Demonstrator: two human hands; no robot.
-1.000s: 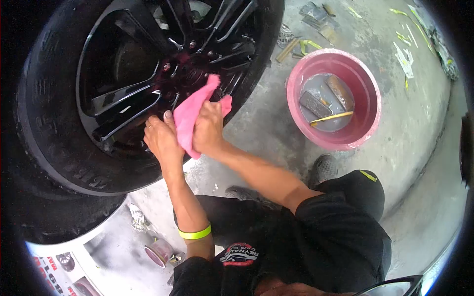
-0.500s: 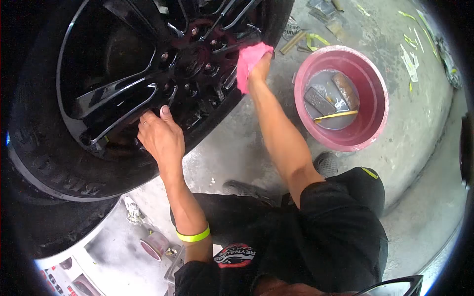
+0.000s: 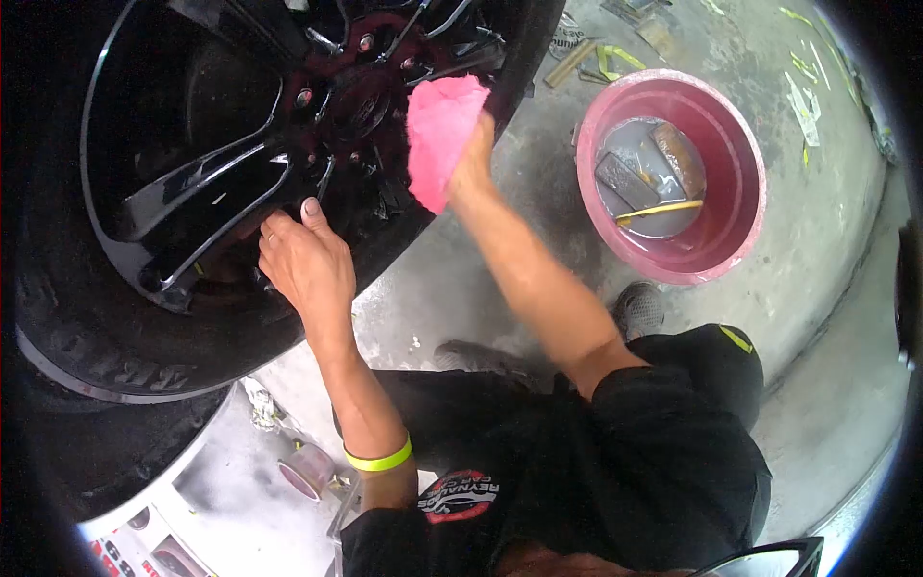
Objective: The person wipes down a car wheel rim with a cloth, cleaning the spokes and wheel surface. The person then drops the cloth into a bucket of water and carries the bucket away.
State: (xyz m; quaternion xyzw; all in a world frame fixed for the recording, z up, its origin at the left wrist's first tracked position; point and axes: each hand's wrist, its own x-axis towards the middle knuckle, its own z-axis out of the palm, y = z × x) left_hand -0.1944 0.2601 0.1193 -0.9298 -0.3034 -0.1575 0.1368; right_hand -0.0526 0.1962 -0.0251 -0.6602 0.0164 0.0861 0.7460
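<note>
A black car wheel [image 3: 356, 106] with glossy spokes and a thick tire [image 3: 106, 346] takes up the upper left. My left hand [image 3: 308, 260] grips a lower spoke; its fingers curl into the gap and their tips are hidden, while the thumb stays outside. Over the right part of the wheel, my right hand [image 3: 474, 163] holds a bunched pink cloth [image 3: 442, 135]. The cloth covers most of that hand's fingers and hides some of the spokes. Whether it presses on the wheel is hard to tell.
A pink tub [image 3: 750, 192] on the concrete floor holds murky water, blocks and a yellow strip. Tape scraps [image 3: 620, 62] and torn paper [image 3: 803, 111] litter the floor. A small pink container [image 3: 308, 471] is at lower left. My shoe [image 3: 639, 310] is below the tub.
My right hand has moved the pink cloth left, from the wheel's outer edge inward over the spokes. My left hand keeps its hold on the spoke. The view has shifted slightly.
</note>
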